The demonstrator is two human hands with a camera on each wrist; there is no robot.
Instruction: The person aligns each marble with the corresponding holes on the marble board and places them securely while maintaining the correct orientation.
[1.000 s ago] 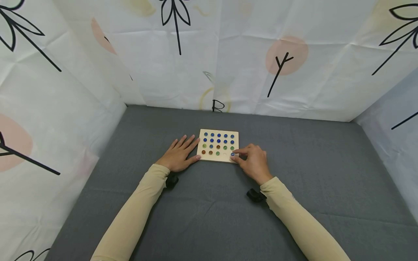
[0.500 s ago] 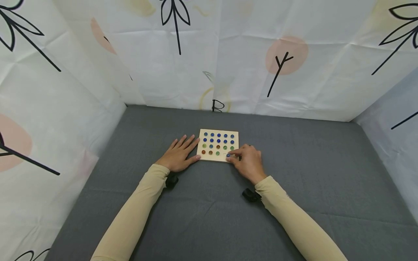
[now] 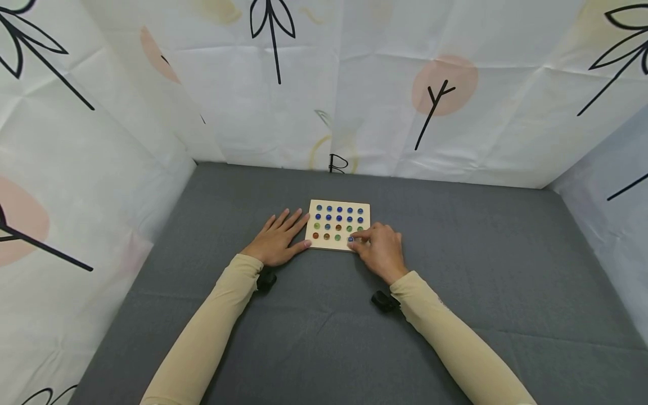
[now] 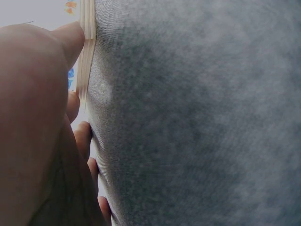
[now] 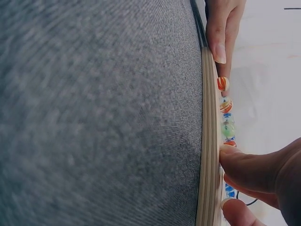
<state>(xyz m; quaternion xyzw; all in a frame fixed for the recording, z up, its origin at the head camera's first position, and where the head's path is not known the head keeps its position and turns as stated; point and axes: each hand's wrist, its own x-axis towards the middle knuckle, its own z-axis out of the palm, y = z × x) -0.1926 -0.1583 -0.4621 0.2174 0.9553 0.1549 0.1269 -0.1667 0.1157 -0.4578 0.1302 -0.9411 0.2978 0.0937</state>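
A pale wooden board (image 3: pixel 321 244) holds rows of glass marbles, mostly blue in the two far rows and mixed green, blue and amber nearer me. My left hand (image 3: pixel 275 242) lies flat with spread fingers, thumb and fingertips touching the board's left edge. Thumb and index finger of my right hand (image 3: pixel 383 253) pinch a blue marble (image 3: pixel 351 239) at the near row, right of a green marble (image 3: pixel 337 238). In the right wrist view the thumb (image 5: pixel 249 167) is at the board's edge (image 5: pixel 208 136) and hides the pinched marble. The near right corner is covered by this hand.
Grey cloth (image 3: pixel 324 326) covers the table under the board. A white patterned curtain (image 3: pixel 374 84) stands behind and at both sides. A black wrist camera (image 3: pixel 386 301) is strapped under each sleeve.
My right hand has moved left along the near row with the blue marble, from the right-end spot to the spot beside it. The left hand and the board have stayed in place.
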